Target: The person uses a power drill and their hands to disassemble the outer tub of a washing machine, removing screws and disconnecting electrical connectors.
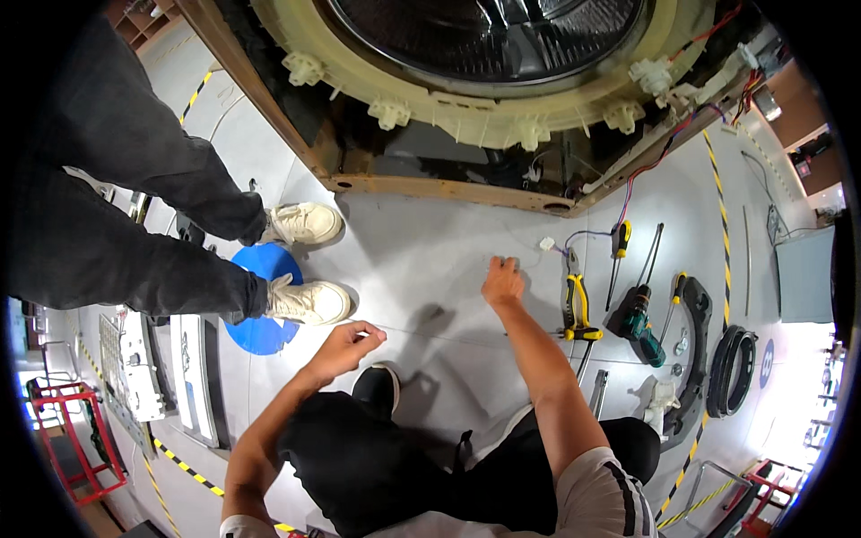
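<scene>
My left hand (345, 349) hovers above the floor in front of my knee, its fingers curled toward the thumb; nothing shows in it. My right hand (503, 281) is lower and farther forward, fingers bent down and drawn together; whatever they may hold is hidden. Just right of it lie yellow-and-black pliers (576, 300) and a small white connector (546, 243) on a wire. Ahead stands an opened front-loading washing machine (448, 186), its drum (489, 40) and pale plastic ring (457, 117) exposed.
Screwdrivers (621, 240), a green drill (638, 316), a dark curved part (698, 350) and a black rubber ring (732, 372) lie at right. A person's legs (170, 269) and white shoes (309, 302) stand at left beside a blue disc (260, 336). Loose panels (190, 377) lie farther left.
</scene>
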{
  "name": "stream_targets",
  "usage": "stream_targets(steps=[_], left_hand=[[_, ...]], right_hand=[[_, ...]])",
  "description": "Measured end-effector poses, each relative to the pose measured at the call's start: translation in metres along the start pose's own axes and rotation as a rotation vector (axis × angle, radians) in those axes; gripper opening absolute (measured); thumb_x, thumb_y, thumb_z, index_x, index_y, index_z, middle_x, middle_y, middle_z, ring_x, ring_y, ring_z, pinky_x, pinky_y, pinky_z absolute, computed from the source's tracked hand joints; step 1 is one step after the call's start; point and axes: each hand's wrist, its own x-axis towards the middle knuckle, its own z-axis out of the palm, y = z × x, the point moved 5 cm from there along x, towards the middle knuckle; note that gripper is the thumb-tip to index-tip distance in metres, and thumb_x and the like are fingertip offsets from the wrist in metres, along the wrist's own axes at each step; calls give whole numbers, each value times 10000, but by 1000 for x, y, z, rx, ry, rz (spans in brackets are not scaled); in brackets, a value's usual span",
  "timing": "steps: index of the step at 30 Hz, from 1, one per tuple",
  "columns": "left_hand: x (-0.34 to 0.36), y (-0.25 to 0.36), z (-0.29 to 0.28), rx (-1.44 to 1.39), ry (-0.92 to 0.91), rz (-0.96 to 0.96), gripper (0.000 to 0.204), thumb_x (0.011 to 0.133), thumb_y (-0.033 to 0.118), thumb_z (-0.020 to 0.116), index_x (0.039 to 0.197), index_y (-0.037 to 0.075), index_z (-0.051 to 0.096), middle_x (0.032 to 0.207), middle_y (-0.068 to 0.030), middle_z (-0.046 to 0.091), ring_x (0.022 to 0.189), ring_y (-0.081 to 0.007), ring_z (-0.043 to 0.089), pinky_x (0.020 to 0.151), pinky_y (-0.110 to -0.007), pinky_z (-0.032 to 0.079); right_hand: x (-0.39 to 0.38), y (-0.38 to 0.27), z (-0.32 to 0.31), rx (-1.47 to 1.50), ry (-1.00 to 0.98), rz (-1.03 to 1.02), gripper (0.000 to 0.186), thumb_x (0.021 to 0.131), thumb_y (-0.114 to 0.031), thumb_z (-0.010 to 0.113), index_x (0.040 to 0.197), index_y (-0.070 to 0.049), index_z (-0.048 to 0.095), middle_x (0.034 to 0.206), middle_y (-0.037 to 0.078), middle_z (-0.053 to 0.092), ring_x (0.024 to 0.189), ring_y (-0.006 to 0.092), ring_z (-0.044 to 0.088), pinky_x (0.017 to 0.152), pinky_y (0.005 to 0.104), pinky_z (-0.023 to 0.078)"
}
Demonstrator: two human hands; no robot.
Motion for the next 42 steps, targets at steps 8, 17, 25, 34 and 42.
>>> stream_targets(steps=[8,17,25,34,42], left_hand=[[32,-28,12,-435,-87,-10,341,898,311,527,945,-23,576,615,15,420,518,-78,388,485,-222,357],[61,-94,-3,-1049,-117,-138,465,918,461,385,981,29,544,920,-81,556,819,-190,569,800,-348,484],[29,-115,-7,-1522,-285,-2,516,920,440,339,1136,4,511,1161,-144,540,1098,-263,509,998,-391,351],[8,-135,-16,-1718,-322,189,383,933,347,385,997,13,562,992,-113,598,937,-226,573,858,-355,456],[-29,-216,-86,-1472,190,83,275,908,351,468,922,90,552,637,7,470,443,-70,351,369,-205,264]], right_hand=[[12,14,14,14,25,-92,165,702,-155,597,820,-56,657,886,178,612,861,297,608,774,385,495],[-69,-169,-34,565,-391,-573,130,735,-58,596,852,-40,650,819,94,610,598,190,624,583,303,501],[-171,-257,-48,359,-258,-1189,266,692,8,583,945,-65,618,955,112,572,874,296,570,718,373,490],[-214,-285,-51,289,-238,-1273,270,663,14,627,927,-35,604,1025,108,561,958,290,560,750,367,487],[-220,-315,-81,573,-325,-1197,199,718,-7,636,916,-9,615,1018,116,597,912,279,593,762,327,481]])
